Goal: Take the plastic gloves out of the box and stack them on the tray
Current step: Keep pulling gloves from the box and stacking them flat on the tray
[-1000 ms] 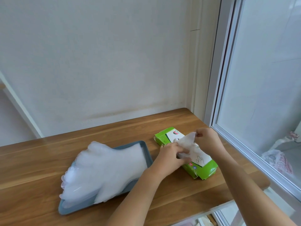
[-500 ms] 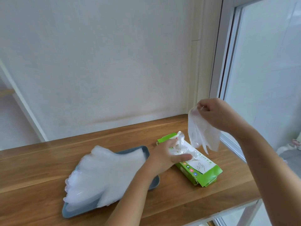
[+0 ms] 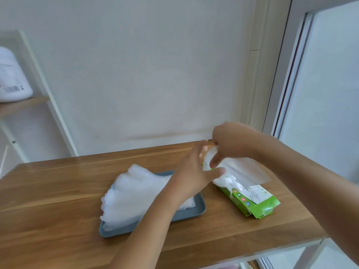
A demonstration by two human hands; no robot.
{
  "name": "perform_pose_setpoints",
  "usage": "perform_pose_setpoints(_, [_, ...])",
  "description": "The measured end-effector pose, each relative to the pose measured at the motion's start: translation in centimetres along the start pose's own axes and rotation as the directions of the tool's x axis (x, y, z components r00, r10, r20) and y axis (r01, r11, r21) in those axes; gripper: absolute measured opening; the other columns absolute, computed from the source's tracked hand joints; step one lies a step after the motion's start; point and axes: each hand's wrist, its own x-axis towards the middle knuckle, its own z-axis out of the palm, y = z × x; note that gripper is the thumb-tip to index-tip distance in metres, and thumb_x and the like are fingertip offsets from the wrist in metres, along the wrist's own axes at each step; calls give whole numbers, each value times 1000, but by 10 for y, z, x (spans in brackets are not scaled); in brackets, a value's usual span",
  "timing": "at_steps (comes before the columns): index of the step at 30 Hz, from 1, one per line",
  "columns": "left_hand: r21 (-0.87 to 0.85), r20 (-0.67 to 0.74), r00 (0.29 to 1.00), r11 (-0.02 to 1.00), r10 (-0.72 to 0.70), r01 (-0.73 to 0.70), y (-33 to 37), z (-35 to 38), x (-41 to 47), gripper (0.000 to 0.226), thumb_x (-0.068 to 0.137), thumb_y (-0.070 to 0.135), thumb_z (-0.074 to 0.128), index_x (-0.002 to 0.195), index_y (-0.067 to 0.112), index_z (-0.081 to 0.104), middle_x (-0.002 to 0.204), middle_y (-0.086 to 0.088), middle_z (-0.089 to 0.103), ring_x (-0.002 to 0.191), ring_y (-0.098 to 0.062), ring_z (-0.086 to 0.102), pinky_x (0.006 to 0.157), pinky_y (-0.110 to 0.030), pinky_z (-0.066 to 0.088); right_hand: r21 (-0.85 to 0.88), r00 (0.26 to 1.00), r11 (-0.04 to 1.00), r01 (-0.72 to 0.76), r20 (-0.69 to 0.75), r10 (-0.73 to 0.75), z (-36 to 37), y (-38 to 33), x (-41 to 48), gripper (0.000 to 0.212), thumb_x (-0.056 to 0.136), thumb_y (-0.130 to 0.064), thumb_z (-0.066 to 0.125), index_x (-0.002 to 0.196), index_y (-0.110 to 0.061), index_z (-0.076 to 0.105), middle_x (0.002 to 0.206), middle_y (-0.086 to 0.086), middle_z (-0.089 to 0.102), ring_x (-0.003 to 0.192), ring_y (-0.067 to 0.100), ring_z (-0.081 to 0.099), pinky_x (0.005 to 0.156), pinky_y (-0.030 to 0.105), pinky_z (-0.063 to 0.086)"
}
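A green glove box (image 3: 259, 203) lies on the wooden table (image 3: 58, 191), right of a blue-grey tray (image 3: 196, 211). A pile of clear plastic gloves (image 3: 136, 195) lies on the tray and spills over its left edge. My right hand (image 3: 231, 142) hovers above the box's far end and pinches one clear glove (image 3: 242, 171), which hangs down over the box. More glove plastic bunches out of the box opening. My left hand (image 3: 194, 173) is raised between tray and box, fingers spread and blurred, thumb at the hanging glove's edge.
The table's right end sits close to a window frame (image 3: 281, 94), with the wall just behind. A white appliance (image 3: 11, 78) stands on a shelf at the far left. The table's front edge runs below my forearms.
My right hand has come down and leftward with the glove, from high by the window to just above the box. My left hand has lifted off the box toward the glove.
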Motion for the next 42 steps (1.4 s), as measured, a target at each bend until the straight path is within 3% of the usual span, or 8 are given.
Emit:
perform_pose_setpoints(2, [22, -42, 999, 1000, 2, -1, -8, -9, 3, 16, 87, 31, 68, 100, 27, 61, 94, 19, 60, 83, 2, 53, 63, -12, 38, -6, 995, 995, 100, -24, -100, -3, -4, 4, 49, 67, -45, 80, 58, -12, 45, 58, -1, 46, 60, 20, 47, 50, 28, 32])
perform_pose_setpoints(4, [-38, -70, 997, 999, 11, -13, -22, -19, 5, 25, 89, 26, 64, 66, 21, 56, 59, 16, 47, 56, -1, 42, 55, -18, 30, 3, 984, 984, 177, -4, -177, -8, -5, 10, 39, 66, -40, 81, 58, -16, 51, 59, -2, 49, 62, 18, 48, 53, 29, 34])
perform_pose_setpoints(10, [-29, -276, 960, 999, -34, 27, -59, -73, 8, 14, 82, 18, 75, 78, 6, 69, 66, 3, 59, 56, -7, 46, 53, -15, 33, 220, 976, 951, 217, -25, -217, -4, -10, 39, 43, 66, -14, 80, 45, -21, 43, 46, -14, 54, 49, -1, 47, 49, 15, 32])
perform_pose_setpoints(19, [292, -603, 768, 956, 216, -39, -63, -163, 4, 9, 83, 10, 73, 79, 16, 68, 78, 21, 64, 73, 15, 57, 66, 1, 37, 444, 836, 822, 356, -545, -68, 28, -63, 91, 13, 79, -13, 71, 72, -4, 65, 66, -6, 55, 60, 13, 46, 55, 18, 32])
perform_pose_setpoints(28, [789, -256, 743, 578, 618, -209, -105, -160, -41, 20, 87, 18, 52, 85, 9, 69, 82, 2, 64, 82, -13, 52, 83, -20, 40, 246, 554, 766, 594, -815, -168, 91, -74, 76, 18, 85, -22, 66, 74, -9, 64, 77, 1, 60, 73, 18, 44, 63, 24, 36])
perform_pose_setpoints(34, [806, -60, 856, 531, 514, -262, -159, -120, -56, 5, 80, 15, 60, 81, 17, 65, 75, 7, 57, 81, -10, 47, 88, -18, 34, 303, 698, 748, 591, -656, -286, 163, -65, 59, 15, 86, -30, 62, 79, -19, 70, 87, -10, 68, 82, 16, 61, 72, 30, 48])
perform_pose_setpoints(39, [786, 24, 937, 573, 348, -232, -178, -107, -64, 24, 69, 6, 80, 84, 21, 68, 77, 12, 62, 76, -10, 57, 78, -23, 45, 444, 836, 748, 493, -478, -268, 188, -61, 51, 15, 75, -8, 76, 85, -19, 76, 87, -8, 74, 80, 11, 67, 76, 35, 57])
perform_pose_setpoints(42, [756, 28, 975, 633, 220, -165, -163, -108, -71, 16, 82, 13, 68, 94, 24, 68, 81, 19, 61, 72, 1, 51, 67, -19, 43, 489, 910, 778, 395, -324, -259, 192, -53, 49, 16, 87, -12, 67, 97, -20, 76, 103, -8, 72, 98, 11, 64, 105, 24, 40])
